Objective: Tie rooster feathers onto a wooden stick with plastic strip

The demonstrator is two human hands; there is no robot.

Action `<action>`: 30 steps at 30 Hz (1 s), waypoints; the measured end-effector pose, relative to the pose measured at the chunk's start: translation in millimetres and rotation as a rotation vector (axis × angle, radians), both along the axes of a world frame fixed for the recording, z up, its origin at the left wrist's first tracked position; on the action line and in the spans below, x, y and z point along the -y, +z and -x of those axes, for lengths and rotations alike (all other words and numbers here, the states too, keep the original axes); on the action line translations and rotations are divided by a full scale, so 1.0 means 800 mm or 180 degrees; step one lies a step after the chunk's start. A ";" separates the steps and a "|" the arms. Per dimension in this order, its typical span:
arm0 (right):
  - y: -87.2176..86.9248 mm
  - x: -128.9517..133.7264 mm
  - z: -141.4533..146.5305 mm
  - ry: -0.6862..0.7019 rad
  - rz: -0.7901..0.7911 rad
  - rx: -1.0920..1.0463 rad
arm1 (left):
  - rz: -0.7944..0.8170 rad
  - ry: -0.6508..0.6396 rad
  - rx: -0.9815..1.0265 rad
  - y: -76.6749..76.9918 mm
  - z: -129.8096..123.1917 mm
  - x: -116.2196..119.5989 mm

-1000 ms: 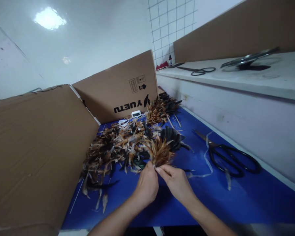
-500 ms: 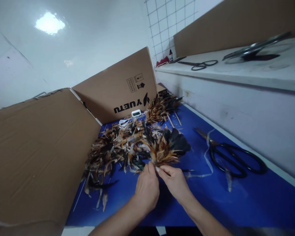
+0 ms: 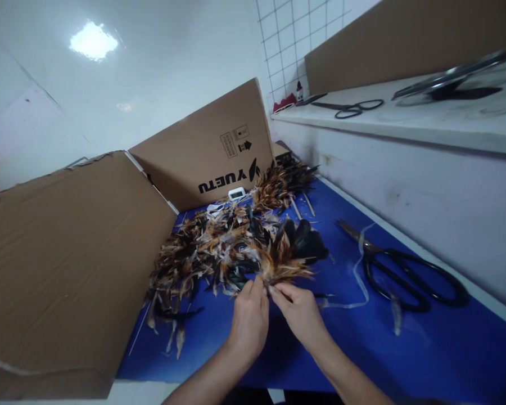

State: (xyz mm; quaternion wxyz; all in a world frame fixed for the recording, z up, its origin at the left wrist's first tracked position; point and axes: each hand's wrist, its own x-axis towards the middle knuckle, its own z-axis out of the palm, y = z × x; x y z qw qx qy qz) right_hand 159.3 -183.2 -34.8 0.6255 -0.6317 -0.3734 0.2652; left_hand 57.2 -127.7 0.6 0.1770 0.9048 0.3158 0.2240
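Observation:
My left hand (image 3: 249,315) is closed round the base of a bunch of brown and black feathers (image 3: 284,259). Close beside it, my right hand (image 3: 299,312) pinches at the same base with thumb and fingers; the fingertips of both hands nearly meet there. The brown tips fan out up and to the right, with broad black feathers (image 3: 307,242) behind them. A loose heap of mixed feathers (image 3: 211,247) spreads over the blue table surface (image 3: 341,354) beyond and left of my hands. The stem ends are hidden by my fingers.
Large black-handled scissors (image 3: 400,270) and a pale ribbon (image 3: 356,275) lie at the right. Cardboard panels (image 3: 67,270) stand at the left and back. Another feather bundle (image 3: 272,185) and a small white device (image 3: 236,194) are at the back. A shelf (image 3: 388,126) holds smaller scissors (image 3: 349,107).
The camera view has shifted slightly. My left hand has turned a little more upright at the base of the bunch, while my right hand stays almost where it was.

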 end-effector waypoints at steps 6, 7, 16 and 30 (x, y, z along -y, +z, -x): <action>0.004 -0.013 0.007 -0.0336 0.0254 0.0241 | -0.1377 0.0158 -0.0217 -0.030 -0.007 -0.007; 0.004 -0.016 0.007 -0.0334 0.0227 0.0206 | -0.1599 0.0200 -0.0215 -0.032 -0.008 -0.008; 0.018 -0.039 0.001 -0.0101 -0.0199 -0.0090 | -0.2797 0.0446 0.0114 -0.028 -0.013 -0.025; 0.017 -0.038 0.008 -0.0029 -0.0390 -0.0800 | 0.0615 0.0515 0.1382 0.016 -0.001 -0.016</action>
